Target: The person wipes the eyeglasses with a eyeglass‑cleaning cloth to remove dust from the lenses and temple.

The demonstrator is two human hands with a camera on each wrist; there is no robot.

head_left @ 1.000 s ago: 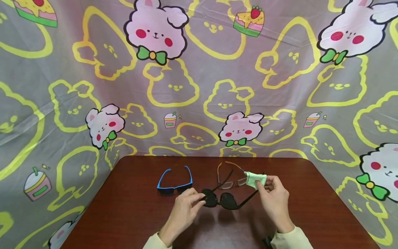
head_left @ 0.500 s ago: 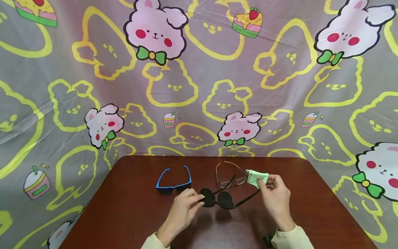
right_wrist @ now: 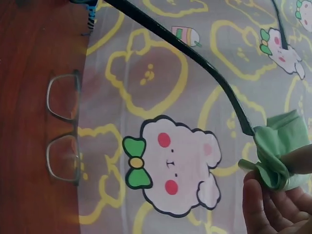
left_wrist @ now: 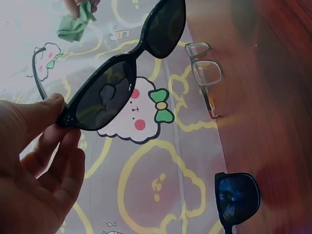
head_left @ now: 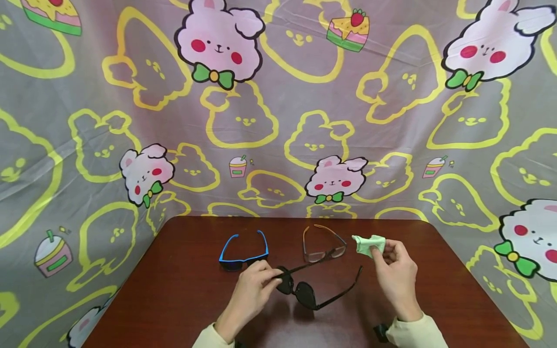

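My left hand point(head_left: 254, 290) pinches the black sunglasses point(head_left: 306, 296) by the frame corner near one hinge. Both temples are unfolded, and the glasses are raised off the table, tilted. In the left wrist view, thumb and fingers grip that corner beside a dark lens point(left_wrist: 107, 100). A folded light green cloth point(head_left: 369, 245) is pinched between thumb and fingers of my right hand point(head_left: 397, 275). Seen from the head, the cloth is apart from the free temple; in the right wrist view, the temple tip point(right_wrist: 247, 127) overlaps the edge of the green cloth point(right_wrist: 278, 151).
Blue-framed sunglasses point(head_left: 243, 262) lie unfolded on the brown table point(head_left: 174, 290), left of centre. Clear-lens eyeglasses point(head_left: 317, 256) with orange-brown temples lie behind the black pair. A patterned curtain point(head_left: 270, 121) encloses the table's back and sides.
The right hand has drawn the cloth away to the right, off the temple of the black sunglasses. The sunglasses have turned, with their free end lower and nearer.
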